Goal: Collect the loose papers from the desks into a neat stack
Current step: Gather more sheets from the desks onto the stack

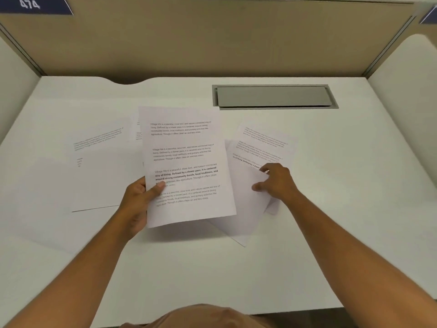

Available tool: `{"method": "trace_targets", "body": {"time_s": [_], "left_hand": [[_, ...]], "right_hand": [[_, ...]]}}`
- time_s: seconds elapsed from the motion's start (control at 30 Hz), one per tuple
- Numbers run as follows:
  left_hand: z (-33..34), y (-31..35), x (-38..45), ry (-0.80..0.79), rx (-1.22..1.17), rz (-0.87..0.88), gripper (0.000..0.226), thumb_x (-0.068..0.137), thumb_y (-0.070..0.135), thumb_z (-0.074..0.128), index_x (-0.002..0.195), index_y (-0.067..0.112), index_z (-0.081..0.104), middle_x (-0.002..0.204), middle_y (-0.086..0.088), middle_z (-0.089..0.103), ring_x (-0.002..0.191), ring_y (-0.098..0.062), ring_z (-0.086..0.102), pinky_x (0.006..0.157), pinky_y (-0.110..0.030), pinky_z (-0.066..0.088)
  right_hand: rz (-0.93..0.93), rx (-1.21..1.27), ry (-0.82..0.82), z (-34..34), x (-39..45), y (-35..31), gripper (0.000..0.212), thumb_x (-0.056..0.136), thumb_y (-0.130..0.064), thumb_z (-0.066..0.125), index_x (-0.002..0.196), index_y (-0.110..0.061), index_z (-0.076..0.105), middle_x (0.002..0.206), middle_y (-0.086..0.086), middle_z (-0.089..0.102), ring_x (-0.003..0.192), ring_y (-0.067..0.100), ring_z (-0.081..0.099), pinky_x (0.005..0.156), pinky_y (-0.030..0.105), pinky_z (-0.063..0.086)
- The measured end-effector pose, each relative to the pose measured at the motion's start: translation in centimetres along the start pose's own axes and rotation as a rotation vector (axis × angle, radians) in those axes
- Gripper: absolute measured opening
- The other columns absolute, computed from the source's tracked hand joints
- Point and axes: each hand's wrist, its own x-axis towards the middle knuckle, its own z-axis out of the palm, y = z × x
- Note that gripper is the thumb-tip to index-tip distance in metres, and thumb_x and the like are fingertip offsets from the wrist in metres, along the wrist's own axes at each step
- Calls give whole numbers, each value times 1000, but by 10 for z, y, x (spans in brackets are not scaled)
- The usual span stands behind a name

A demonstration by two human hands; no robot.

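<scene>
My left hand (138, 202) grips a printed sheet (186, 162) by its lower left edge, thumb on the text, holding it tilted up above the white desk (212, 268). Behind it, the edge of another sheet (139, 131) shows. My right hand (275, 183) pinches the curled near part of a second printed sheet (257, 147) that lies to the right, lifting its lower portion (241, 209) off the desk. A third sheet (99, 162) lies flat at the left, turned slightly, untouched.
A grey cable hatch (274, 97) is set into the desk at the back right. Beige partition walls (212, 39) enclose the desk at the back and both sides. A blue tag numbered 474 (33, 4) hangs at the top left.
</scene>
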Motion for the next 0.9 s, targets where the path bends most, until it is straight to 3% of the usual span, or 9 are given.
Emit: {"method": "trace_targets", "body": {"time_s": [0.13, 0.23, 0.33, 0.43, 0.5, 0.57, 0.67, 0.8, 0.9], "left_hand": [[-6, 7, -2, -4, 14, 22, 30, 104, 8, 68, 132, 14, 73, 126, -5, 84, 107, -27, 83, 82, -37, 69], [-9, 12, 0, 5, 5, 35, 31, 104, 9, 68, 134, 14, 73, 127, -5, 83, 111, -29, 81, 87, -41, 67], [-11, 16, 3, 16, -3, 38, 30, 103, 9, 68, 133, 15, 73, 127, -4, 83, 113, -30, 80, 93, -44, 62], [-11, 19, 5, -19, -1, 43, 31, 103, 10, 68, 133, 15, 73, 126, -3, 84, 109, -26, 82, 85, -39, 67], [-11, 19, 6, -35, -12, 43, 32, 103, 10, 67, 134, 15, 73, 124, -2, 84, 104, -23, 83, 78, -34, 69], [-13, 20, 7, -40, -23, 43, 33, 103, 10, 67, 135, 15, 73, 123, -1, 84, 102, -22, 84, 76, -32, 69], [-18, 21, 8, -32, -23, 40, 32, 105, 11, 65, 135, 17, 72, 122, 2, 85, 102, -19, 84, 74, -29, 68], [-25, 24, 11, -23, -17, 35, 35, 105, 10, 64, 138, 17, 71, 125, 3, 84, 107, -19, 82, 74, -27, 68], [-30, 27, 14, -25, -9, 33, 38, 105, 10, 64, 142, 15, 69, 128, 1, 83, 111, -20, 81, 76, -28, 68]], "right_hand": [[-53, 272, 140, -27, -22, -10, 19, 78, -14, 88, 95, -14, 81, 93, 1, 78, 95, 27, 75, 80, 34, 59], [-65, 392, 472, -54, -44, -23, 22, 82, -14, 85, 104, -14, 81, 93, -4, 74, 94, 24, 73, 91, 39, 60], [-113, 462, 829, -85, -68, -37, 17, 91, -20, 77, 105, -12, 79, 91, -7, 73, 84, 15, 68, 85, 35, 61], [-303, 393, 1137, -101, -82, -45, 21, 98, -24, 71, 107, -8, 81, 98, 1, 80, 88, 11, 71, 85, 22, 57], [-504, 194, 1247, -99, -83, -44, 16, 96, -13, 74, 108, -5, 81, 104, 10, 82, 92, 21, 75, 86, 27, 57], [-659, -24, 1220, -81, -82, -41, 17, 91, -4, 74, 107, -4, 81, 105, 13, 81, 94, 32, 76, 84, 37, 57], [-744, -186, 1002, -26, -79, -35, 18, 91, -8, 70, 105, -8, 81, 112, 9, 79, 102, 33, 73, 88, 41, 52], [-713, -279, 750, 54, -69, -23, 14, 80, -7, 80, 93, -11, 81, 111, 9, 79, 97, 33, 75, 84, 43, 57], [-632, -329, 538, 97, -63, -24, 10, 73, -8, 81, 73, -14, 73, 91, 5, 76, 82, 31, 70, 68, 37, 50]]}}
